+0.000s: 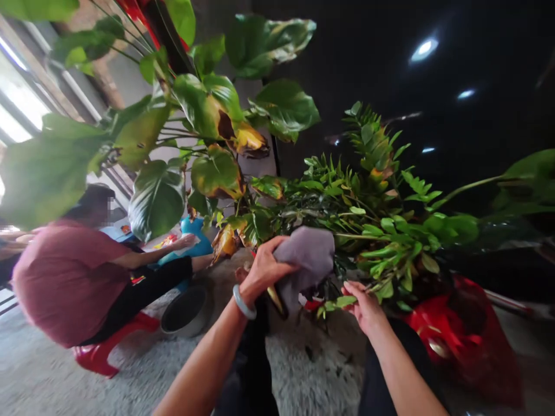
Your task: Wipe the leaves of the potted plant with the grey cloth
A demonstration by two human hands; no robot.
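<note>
My left hand (265, 267), with a pale bangle at the wrist, is closed on a greyish-purple cloth (309, 257) that hangs in front of the plants. To its right, my right hand (363, 305) pinches a thin leafy stem (373, 286) low in the foliage. Around and behind that hand spreads a bushy green plant (347, 202) with many small leaves. Above my left hand rises a large-leaved plant (217, 167); several of its leaves are yellow and brown at the edges.
A person in a pink shirt (65, 277) sits at left on a red stool (97, 355), beside a dark basin (185, 312). A blue object (195, 237) stands past the basin. At right lies a red plastic bag (470, 338). Behind is a glossy black surface (433, 104).
</note>
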